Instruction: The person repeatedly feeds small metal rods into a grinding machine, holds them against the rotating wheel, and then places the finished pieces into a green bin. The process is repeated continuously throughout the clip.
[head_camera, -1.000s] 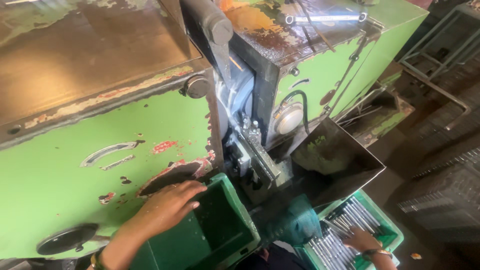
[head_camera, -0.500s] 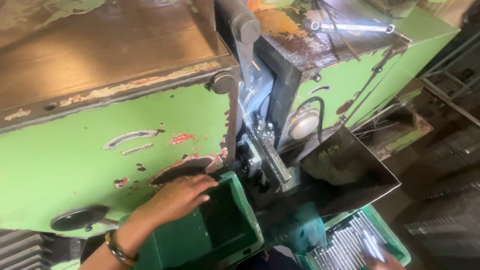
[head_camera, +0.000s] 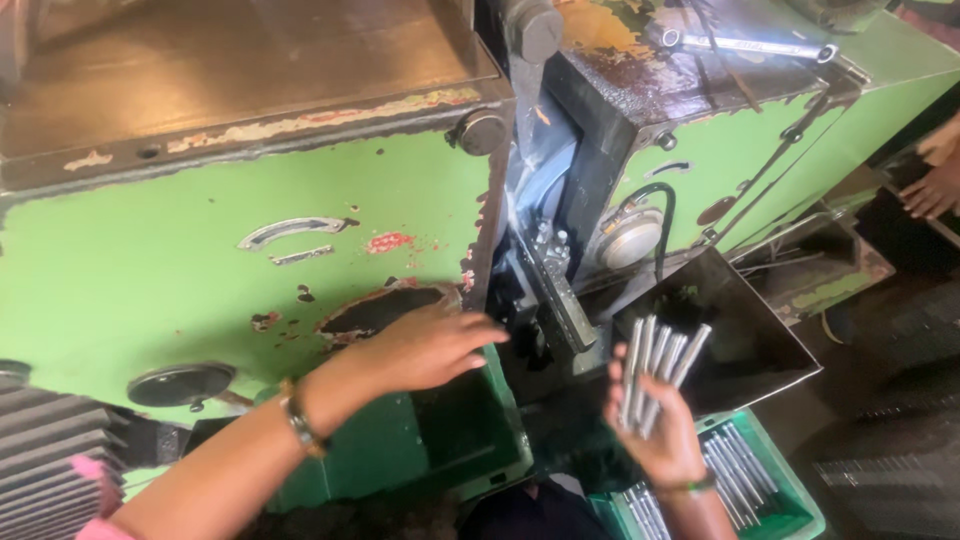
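A bundle of metal rods (head_camera: 655, 365) is gripped in the right hand (head_camera: 655, 430), at 5 o'clock below the machine's slot (head_camera: 545, 290). None is seen loaded; more remain in the green tray (head_camera: 790, 505). The left hand (head_camera: 425, 345) lies flat, empty.

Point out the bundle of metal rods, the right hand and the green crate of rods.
bundle of metal rods (head_camera: 655, 365), head view, on the middle of the fanned rods.
right hand (head_camera: 655, 440), head view, on the palm below the rods.
green crate (head_camera: 800, 505), head view, on its right rim.
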